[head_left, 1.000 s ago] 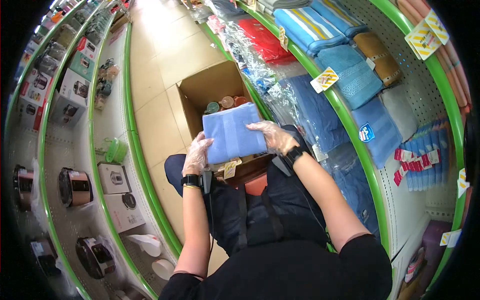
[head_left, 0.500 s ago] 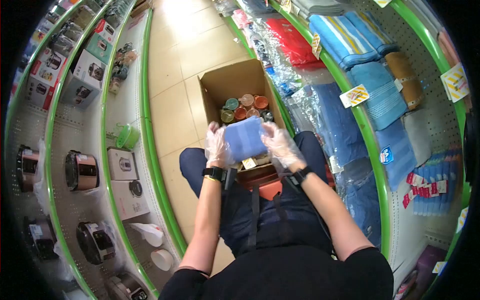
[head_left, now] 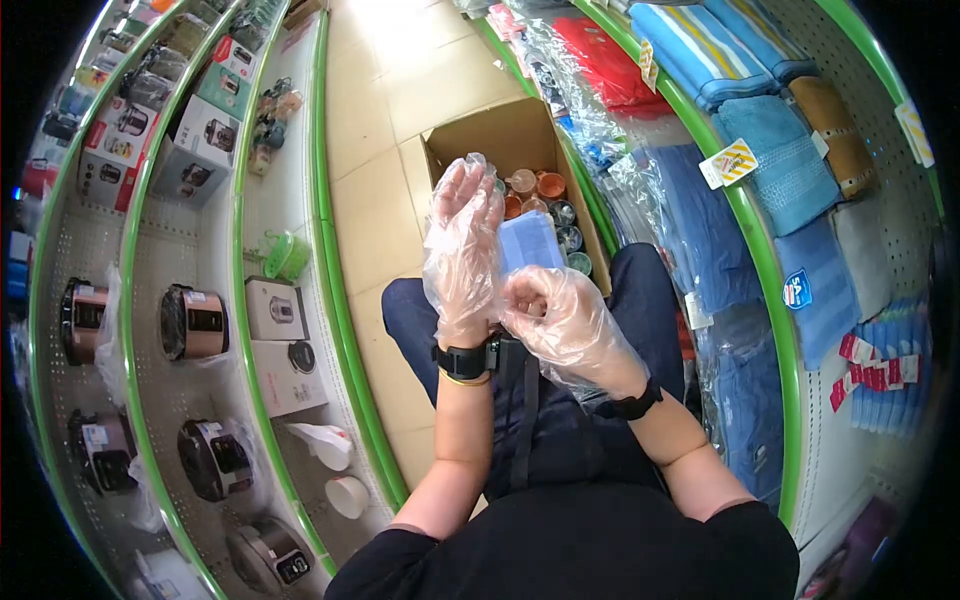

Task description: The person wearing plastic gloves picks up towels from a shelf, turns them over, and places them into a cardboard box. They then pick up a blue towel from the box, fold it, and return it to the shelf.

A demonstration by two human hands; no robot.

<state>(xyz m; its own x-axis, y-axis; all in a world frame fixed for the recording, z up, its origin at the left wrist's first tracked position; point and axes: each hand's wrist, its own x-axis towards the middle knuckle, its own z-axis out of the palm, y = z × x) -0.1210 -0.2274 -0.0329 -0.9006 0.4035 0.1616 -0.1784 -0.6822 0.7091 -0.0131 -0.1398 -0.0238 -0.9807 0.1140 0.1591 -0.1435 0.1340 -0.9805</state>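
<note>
Squatting person, aisle floor [head_left: 370, 225]; clock faces read from frame centre. Left hand [head_left: 463, 240], toward 11–12 o'clock: wide, fingers extended upward in a clear plastic glove, raised in front of the cardboard box [head_left: 490, 137]. Right hand [head_left: 575, 325], toward 4 o'clock: gloved likewise, fingers curled into a narrow ring just beside the left wrist; through the crinkled film I cannot tell whether the fingertips pinch any plastic.

Folded blue towel [head_left: 530, 243] at 1 o'clock: lies inside the box, beyond the right hand and apart from it, partly hidden by the left. Cups [head_left: 551, 185] cluster about the towel from its 12 to its 4 o'clock, one orange.

Black bands on both wrists. Shelves at 9 o'clock carry rice cookers [head_left: 193, 322] and a green basket [head_left: 286, 257]. At 2 o'clock, a teal towel [head_left: 778, 155] beside a brown towel [head_left: 833, 135]; below them, plastic-wrapped clothing [head_left: 700, 225].
</note>
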